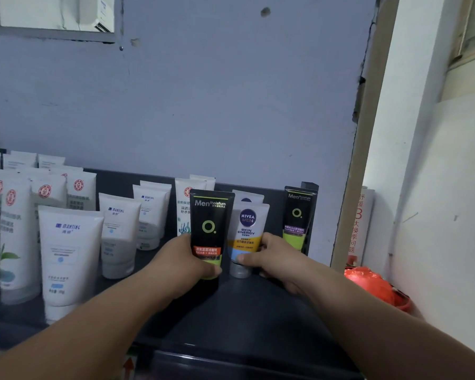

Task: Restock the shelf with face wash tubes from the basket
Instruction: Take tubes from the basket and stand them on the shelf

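Shelf [258,311] mostly stocked; left grip [188,263] clasps black Mentholatum tube [210,223], right grip [274,259] clasps Nivea Men tube [248,231], both upright near right edge, unreleased; remaining stock not in view.

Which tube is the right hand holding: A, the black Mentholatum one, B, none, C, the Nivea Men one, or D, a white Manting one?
C: the right hand pinches the Nivea Men tube near its cap; the left hand grips the black Mentholatum tube.
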`<state>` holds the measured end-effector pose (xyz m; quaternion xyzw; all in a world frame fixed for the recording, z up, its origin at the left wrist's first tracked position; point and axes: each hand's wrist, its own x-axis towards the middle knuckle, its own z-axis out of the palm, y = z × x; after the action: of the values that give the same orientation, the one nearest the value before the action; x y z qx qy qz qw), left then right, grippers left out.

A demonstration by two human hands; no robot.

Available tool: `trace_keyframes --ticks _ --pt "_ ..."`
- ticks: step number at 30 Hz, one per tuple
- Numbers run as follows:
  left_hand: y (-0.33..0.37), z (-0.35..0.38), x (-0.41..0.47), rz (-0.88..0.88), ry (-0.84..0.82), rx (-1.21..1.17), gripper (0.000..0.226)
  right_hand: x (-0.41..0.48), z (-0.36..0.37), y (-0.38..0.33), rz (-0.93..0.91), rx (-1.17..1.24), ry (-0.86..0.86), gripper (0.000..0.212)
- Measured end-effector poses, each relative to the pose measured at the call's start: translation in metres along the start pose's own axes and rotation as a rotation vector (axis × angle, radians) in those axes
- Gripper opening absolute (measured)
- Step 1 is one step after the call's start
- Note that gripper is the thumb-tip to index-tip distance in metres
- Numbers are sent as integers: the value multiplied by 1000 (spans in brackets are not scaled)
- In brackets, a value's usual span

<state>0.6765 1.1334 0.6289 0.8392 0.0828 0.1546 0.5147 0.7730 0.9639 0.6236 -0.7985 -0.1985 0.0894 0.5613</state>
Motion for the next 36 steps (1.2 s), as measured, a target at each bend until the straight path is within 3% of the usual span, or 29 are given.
trace_keyframes --ticks 9,12,14,17,19,21,23,25,28,36 --pt "-1 0 5 -8 -1 -29 34 32 16 -1 -27 -40 42 33" --pt "-2 -2 6 -8 -11 -44 34 35 6 -6 70 -119 -34 28" --pt "-3 -3 7 -15 -24 -51 34 34 -5 -12 151 -121 2 20" --pt "-5 -5 10 -28 -26 -56 34 36 -17 -10 213 -90 214 42" --pt "-5 -6 12 -29 -25 -58 33 40 -14 -7 230 -23 218 74" --pt "-6 -7 12 -29 -21 -56 33 50 -7 -1 227 74 209 87" --pt "-6 -7 12 -27 -21 -48 34 56 -1 1 218 157 218 76" --pt "-6 -7 11 -26 -28 -44 35 61 4 1 197 184 197 53" --pt "-5 -8 10 -28 -33 -33 35 65 10 -5 192 94 140 23" --pt "-3 -10 8 -31 -47 -23 36 73 12 -7 209 103 105 31"
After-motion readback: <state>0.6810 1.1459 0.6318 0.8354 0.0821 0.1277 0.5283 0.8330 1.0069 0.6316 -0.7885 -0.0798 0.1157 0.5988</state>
